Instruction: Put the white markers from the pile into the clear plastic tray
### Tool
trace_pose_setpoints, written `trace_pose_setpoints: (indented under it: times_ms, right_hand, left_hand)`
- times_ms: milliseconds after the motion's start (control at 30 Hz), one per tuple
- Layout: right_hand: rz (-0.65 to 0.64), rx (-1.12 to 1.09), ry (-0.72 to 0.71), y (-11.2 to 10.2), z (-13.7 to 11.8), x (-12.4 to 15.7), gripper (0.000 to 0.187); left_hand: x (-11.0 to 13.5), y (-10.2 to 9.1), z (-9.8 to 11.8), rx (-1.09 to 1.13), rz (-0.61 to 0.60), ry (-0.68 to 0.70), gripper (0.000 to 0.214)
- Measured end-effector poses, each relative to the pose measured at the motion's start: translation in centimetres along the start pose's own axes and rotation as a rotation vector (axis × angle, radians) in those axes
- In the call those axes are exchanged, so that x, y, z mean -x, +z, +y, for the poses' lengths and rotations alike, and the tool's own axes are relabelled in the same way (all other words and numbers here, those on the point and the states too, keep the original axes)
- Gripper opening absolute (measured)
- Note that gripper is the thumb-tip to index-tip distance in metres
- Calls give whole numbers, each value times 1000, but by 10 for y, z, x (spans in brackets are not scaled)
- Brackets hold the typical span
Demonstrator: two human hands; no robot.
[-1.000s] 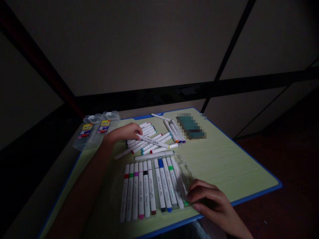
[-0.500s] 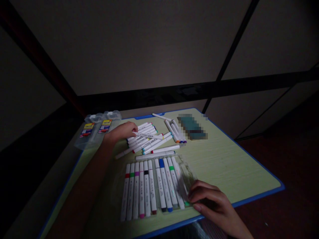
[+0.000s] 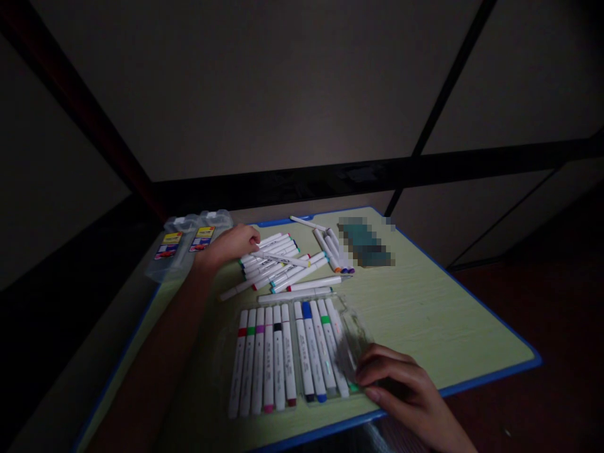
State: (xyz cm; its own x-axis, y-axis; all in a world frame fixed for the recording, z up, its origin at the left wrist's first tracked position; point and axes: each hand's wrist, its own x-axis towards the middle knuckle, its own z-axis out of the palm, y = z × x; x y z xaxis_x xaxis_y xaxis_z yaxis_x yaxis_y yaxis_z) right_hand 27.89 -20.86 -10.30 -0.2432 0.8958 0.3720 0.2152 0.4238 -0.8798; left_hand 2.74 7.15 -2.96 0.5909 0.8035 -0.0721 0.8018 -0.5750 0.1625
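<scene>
My left hand [image 3: 236, 242] reaches over the far left side of a loose pile of white markers [image 3: 283, 275], its fingers curled together. Just under its fingertips lies the end of a yellow-tipped marker [image 3: 283, 258], resting across the pile; whether the fingers still grip it is hidden. My right hand [image 3: 401, 380] has thumb and fingers closed at the near right edge of a clear plastic marker tray [image 3: 356, 327]. White markers [image 3: 268, 358] with coloured bands lie side by side in two groups in the tray. A green-ended marker [image 3: 353, 386] shows beside my right fingertips.
A clear plastic case [image 3: 182, 255] with yellow-and-blue labels sits at the far left. Several markers [image 3: 333, 248] lie near a blurred-out teal object [image 3: 365, 239] at the back. The blue-edged table [image 3: 453, 327] stands against a panelled wall.
My left hand has risen slightly from the pile, and the far end of the yellow-tipped marker has dropped a little. My right hand stays at the tray's edge.
</scene>
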Motion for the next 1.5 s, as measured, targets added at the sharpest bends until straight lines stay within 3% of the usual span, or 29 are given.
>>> trace_pose_setpoints:
  times_ms: [167, 300, 500, 833, 1133, 1500]
  right_hand:
    - [-6, 14, 12, 0, 0, 1, 6]
    - [-3, 23, 33, 0, -2, -1, 6]
    - [-31, 8, 39, 0, -4, -2, 8]
    - [-8, -14, -10, 0, -7, -4, 9]
    - [-22, -23, 1, 0, -6, -6, 16]
    - [-30, -21, -1, 1, -6, -3, 11]
  left_hand:
    - [-8, -3, 23, -30, 158, 27, 21]
    - [-40, 5, 36, -70, 211, 53, 23]
    - [-87, 18, 49, -270, 190, 33, 24]
    - [-124, 43, 78, -376, 186, 175, 42]
    - [-129, 57, 83, -445, 126, 209, 31]
    - [-123, 59, 82, -502, 191, 152, 28]
